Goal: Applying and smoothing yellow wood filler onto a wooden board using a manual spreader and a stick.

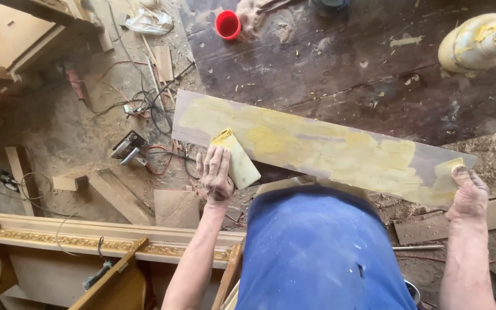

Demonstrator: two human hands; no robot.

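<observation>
The board [322,150], a long thin panel smeared over most of its face with yellow glue, lies across the near edge of the dark bench [374,51], one end by each hand. A pale spreader block [237,159], its far tip loaded with glue, is pinned flat to the board's left end by the left hand [214,175], the fingers laid out straight over and beside it rather than curled round it. The right end is steadied by the right hand [467,192], the thumb pressed on the glued corner and the fingers wrapped under the edge. Spreading appears to be the step in hand and well along: only some greyish streaks near the middle and the upper left corner look thinly covered. The next stroke, it is judged, would call for the block to be drawn flat toward those patches while the far end is kept from sliding. On the bench, well apart from the board, a glue jug [477,43] with a crusted mouth lies tilted at the far right and a red cup [228,24] stands at the far left. The floor [58,126] below is covered with sawdust, offcuts, tangled cords and a circular saw [128,147]; a carved gilt moulding [87,241] runs along the near left.
</observation>
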